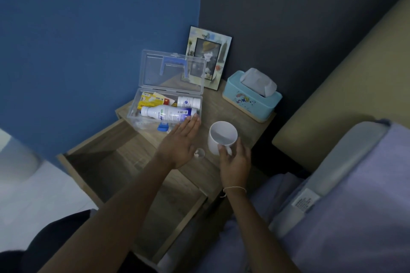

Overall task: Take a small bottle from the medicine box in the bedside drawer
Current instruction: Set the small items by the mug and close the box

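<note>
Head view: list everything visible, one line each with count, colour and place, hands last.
medicine box: 1, clear with blue handle and latch, lid open, on the nightstand top
large bottle: 1, white, lying in the box
small bottle: 1, white, lying at the box's back
packets: several, yellow and red, box's left end
mug: 1, white, nightstand front
tissue box: 1, light blue, right rear
picture frame: 1, black-edged, rear corner
small clear round item: 1, beside the mug
drawer: 1, wood, pulled open
left hand: flat, fingertips at the box
right hand: on the mug's handle
</note>
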